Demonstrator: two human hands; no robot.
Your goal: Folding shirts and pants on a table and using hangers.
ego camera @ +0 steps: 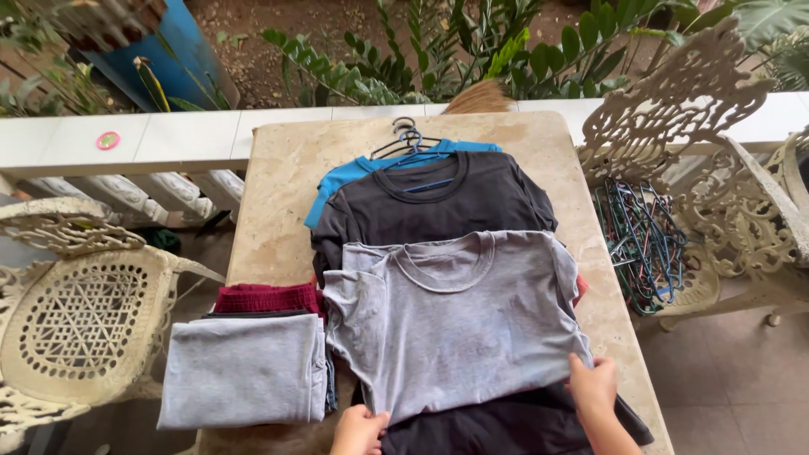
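grey t-shirt (451, 324) laid flat mid-table (278, 177), hem pinched by left hand (358, 430) and right hand (592, 388); folded stack (244, 366) left of it done, two hangered shirts (438, 198) behind it left.

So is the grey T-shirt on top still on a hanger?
No, the grey T-shirt lies flat on the table with no hanger in its collar; hangers show only at the shirts behind it.
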